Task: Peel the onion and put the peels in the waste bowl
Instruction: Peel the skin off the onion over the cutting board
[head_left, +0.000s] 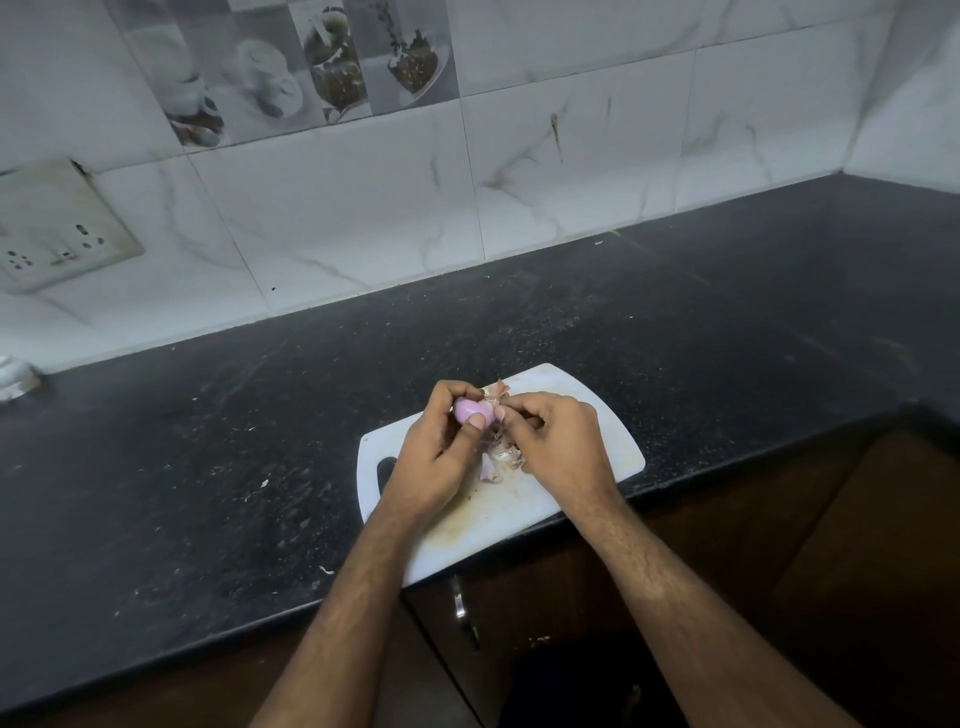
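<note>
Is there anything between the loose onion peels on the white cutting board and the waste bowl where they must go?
I cannot tell: no waste bowl is clearly visible. The papery pink peels lie on the white plastic cutting board, beneath both hands. The left hand holds the small purple onion; the right hand pulls skin from it.

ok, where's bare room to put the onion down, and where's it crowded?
Free: the counter right of the board, up to the wall corner; the counter between board and backsplash; the wide stretch left of the board, which has only crumbs. Crowded: the board's middle, where both hands, the onion and loose peels sit.
</note>
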